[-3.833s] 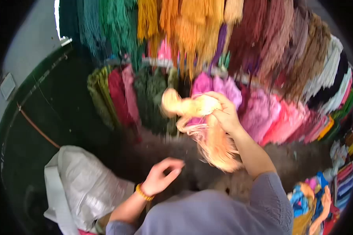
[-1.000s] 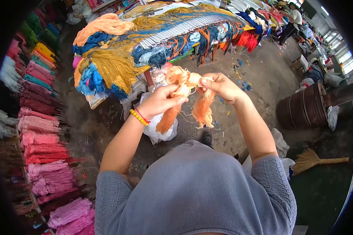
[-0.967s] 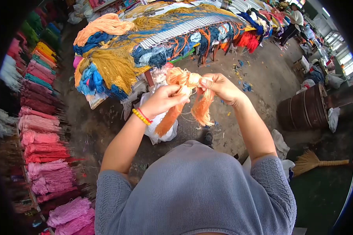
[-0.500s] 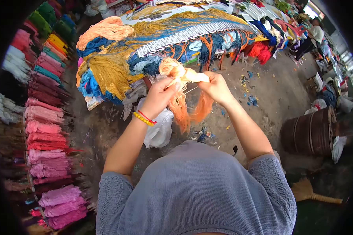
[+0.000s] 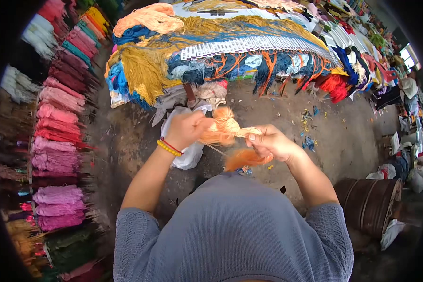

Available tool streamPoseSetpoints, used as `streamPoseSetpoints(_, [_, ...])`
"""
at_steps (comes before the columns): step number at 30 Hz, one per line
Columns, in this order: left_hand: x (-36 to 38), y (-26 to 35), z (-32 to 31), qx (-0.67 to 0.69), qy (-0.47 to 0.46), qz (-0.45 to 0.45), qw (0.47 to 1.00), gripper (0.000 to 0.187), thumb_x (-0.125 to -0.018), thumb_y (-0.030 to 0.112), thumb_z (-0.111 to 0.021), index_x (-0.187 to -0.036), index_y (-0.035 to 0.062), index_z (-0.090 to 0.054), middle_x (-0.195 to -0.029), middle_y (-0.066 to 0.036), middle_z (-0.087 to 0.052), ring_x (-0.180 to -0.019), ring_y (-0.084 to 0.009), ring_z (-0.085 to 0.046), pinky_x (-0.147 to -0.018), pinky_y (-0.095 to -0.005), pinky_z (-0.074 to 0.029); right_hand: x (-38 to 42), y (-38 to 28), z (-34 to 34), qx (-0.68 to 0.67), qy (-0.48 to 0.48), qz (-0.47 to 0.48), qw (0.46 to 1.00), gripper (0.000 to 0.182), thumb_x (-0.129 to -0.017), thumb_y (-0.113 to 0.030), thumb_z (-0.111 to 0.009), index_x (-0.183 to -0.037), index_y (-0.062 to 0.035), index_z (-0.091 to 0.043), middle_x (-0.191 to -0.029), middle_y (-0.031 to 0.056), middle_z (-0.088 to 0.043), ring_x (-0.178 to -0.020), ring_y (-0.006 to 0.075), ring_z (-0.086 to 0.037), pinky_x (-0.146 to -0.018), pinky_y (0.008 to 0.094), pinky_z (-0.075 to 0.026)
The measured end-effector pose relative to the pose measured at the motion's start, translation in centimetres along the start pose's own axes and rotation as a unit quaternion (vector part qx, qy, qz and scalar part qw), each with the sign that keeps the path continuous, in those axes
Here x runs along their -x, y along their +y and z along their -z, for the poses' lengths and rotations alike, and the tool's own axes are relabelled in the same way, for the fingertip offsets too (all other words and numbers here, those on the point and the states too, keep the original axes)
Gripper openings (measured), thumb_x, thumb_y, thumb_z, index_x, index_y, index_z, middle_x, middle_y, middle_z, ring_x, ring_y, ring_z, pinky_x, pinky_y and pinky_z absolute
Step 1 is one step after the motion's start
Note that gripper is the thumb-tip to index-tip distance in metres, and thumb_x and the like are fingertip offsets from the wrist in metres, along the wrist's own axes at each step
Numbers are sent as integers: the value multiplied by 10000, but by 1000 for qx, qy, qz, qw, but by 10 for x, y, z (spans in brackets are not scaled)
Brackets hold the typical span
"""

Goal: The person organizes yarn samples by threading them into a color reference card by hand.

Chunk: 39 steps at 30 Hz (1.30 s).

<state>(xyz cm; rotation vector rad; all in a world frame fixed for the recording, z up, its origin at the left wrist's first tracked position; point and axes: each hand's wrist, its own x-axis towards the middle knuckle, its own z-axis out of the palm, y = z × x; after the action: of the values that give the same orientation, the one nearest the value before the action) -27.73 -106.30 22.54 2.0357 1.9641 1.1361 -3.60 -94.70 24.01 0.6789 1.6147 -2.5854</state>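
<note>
A peach-orange yarn skein (image 5: 226,126) is stretched between my hands in front of my chest, knotted or bunched in its middle. My left hand (image 5: 189,130), with red and yellow bracelets on the wrist, is closed at the skein's left side and slightly blurred. A thin pale strand slants down from near it. Thumb and fingers of my right hand (image 5: 275,142) pinch the twisted right end. Below, a darker orange tail of the yarn swings, smeared by motion.
Ahead stands a table heaped with mustard yarn (image 5: 143,77), peach skeins (image 5: 148,19) and a perforated white strip (image 5: 249,44). Coloured skeins (image 5: 56,155) hang in a row at left. A white plastic bag (image 5: 188,160) lies on the floor. A brown barrel (image 5: 369,202) stands at right.
Both hands have come lower and nearer my body with the skein. The yarn's hanging tail has swung toward the right hand. My view has shifted, so the table appears higher and farther right.
</note>
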Motion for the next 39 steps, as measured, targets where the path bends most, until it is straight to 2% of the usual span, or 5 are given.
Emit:
streamPoseSetpoints(14, [4,-182,-4,39,84,357,930,426,-872,379,-416,-762,-14,-536,-696,-228,-539,-657,-353,-538,-611,-381,-419,-12,-107,53,-165,11,261,951,299,-922,-240,-396,-1028,24,-489,-469,-67,-271,-343,25,-213,-348,188,-215])
streamPoseSetpoints(24, [-108,-82,-38,422,-224,64,876,325,-772,103,-617,-1080,36,-536,-970,-59,-583,-922,-133,-541,-808,-297,-444,-123,-170,5,167,-9,88,982,322,-814,-200,-610,-1095,-53,-550,-774,-36,-563,-585,28,-459,-492,173,-381])
streamPoseSetpoints(30, [-198,-124,54,388,-52,-138,910,594,-800,258,-589,-1264,7,-316,-1233,-93,-426,-1145,-209,-422,-966,-342,-331,-136,-187,39,294,73,189,934,223,-769,-133,-642,-946,-10,-585,-853,-10,-588,-725,62,-503,-643,194,-397])
streamPoseSetpoints(36, [-269,-81,118,808,-5,-8,590,303,-896,227,-424,-1099,1,-435,-855,-66,-544,-855,-198,-518,-820,-315,-410,-139,-201,39,303,154,226,913,113,-776,-96,-625,-856,-40,-568,-741,-53,-531,-672,19,-439,-590,179,-354])
streamPoseSetpoints(39, [-297,-65,133,753,108,59,647,245,-912,266,-402,-985,39,-457,-761,-35,-535,-745,-168,-526,-755,-307,-435,-155,-189,53,289,179,189,921,67,-787,-67,-595,-841,-33,-573,-747,-44,-539,-698,35,-467,-633,189,-377])
